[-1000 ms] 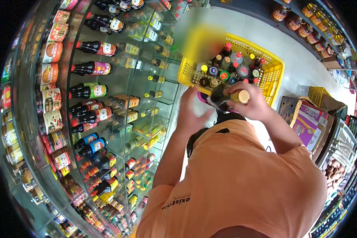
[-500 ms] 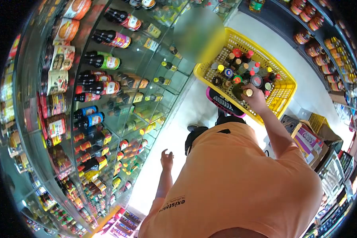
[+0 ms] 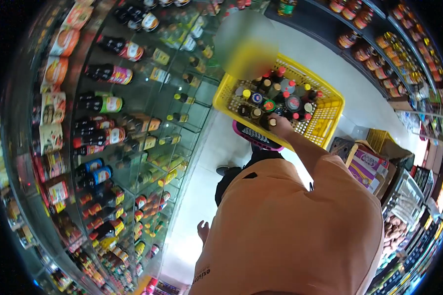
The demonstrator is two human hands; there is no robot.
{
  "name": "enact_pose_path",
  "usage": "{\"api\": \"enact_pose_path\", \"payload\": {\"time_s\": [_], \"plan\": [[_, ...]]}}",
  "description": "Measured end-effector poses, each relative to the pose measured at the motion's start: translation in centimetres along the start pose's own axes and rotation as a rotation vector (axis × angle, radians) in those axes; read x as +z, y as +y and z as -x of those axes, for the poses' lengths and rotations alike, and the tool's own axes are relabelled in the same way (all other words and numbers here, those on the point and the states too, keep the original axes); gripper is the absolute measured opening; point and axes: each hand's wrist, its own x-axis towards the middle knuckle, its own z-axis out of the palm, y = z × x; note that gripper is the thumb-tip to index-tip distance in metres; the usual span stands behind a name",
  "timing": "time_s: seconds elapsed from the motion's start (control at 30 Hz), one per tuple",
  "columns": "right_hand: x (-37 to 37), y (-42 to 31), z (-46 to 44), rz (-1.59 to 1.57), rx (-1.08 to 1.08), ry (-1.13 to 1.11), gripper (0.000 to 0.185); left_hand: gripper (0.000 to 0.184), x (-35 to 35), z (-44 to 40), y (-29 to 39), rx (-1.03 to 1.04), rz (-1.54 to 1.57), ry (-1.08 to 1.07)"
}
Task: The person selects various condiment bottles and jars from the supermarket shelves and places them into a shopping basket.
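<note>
A yellow plastic basket with perforated walls holds several upright bottles, their caps in red, yellow, blue, green and black. My right hand reaches over its near side, fingers closed around the neck of a dark bottle with a pale tan cap. The bottle's lower part is hidden, so I cannot tell whether it rests on the basket floor. Beside it stand other capped bottles. My left hand hangs low by my side, fingers apart and holding nothing, over the pale floor.
Glass shelving full of sauce bottles runs along the left. A pink-edged black basket sits beneath the yellow one. Jars line dark shelves at upper right. Cardboard boxes stand to the right. A blurred round patch covers part of the top.
My right hand and the bottle have shifted toward the near side of the basket, among the other bottles. My left hand has dropped closer to my body. The whole view has shifted.
</note>
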Motion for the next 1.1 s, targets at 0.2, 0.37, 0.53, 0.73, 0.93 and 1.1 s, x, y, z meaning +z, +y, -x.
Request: {"api": "enact_pose_path", "payload": {"time_s": [0.2,0.37,0.53,0.73,0.93,1.1], "plan": [[3.0,3.2,-2.0,-0.049,0.014,-0.012,0.04,0.043,-1.2,-3.6,2.9,-0.012,0.116,-0.088],[2.7,3.3,-2.9,-0.087,0.028,-0.03,0.041,0.038,-1.9,3.0,15.9,0.025,0.024,-0.035],[1.6,2.2,-2.4,-0.072,0.097,-0.147,0.06,0.037,-1.7,2.7,14.9,0.075,0.095,-0.122],[-0.4,4.9,2.7,0.031,0.157,-0.014,0.036,0.033,-2.0,-0.4,8.4,0.542,-0.392,-0.15],[-1.2,2.3,8.2,0.145,-0.103,0.245,0.019,0.037,0.7,-3.5,5.8,0.278,-0.141,-0.127],[4.6,-4.6,9.9,0.22,-0.342,0.052,0.014,0.037,0.4,-1.0,7.9,0.19,-0.083,0.001]]}}
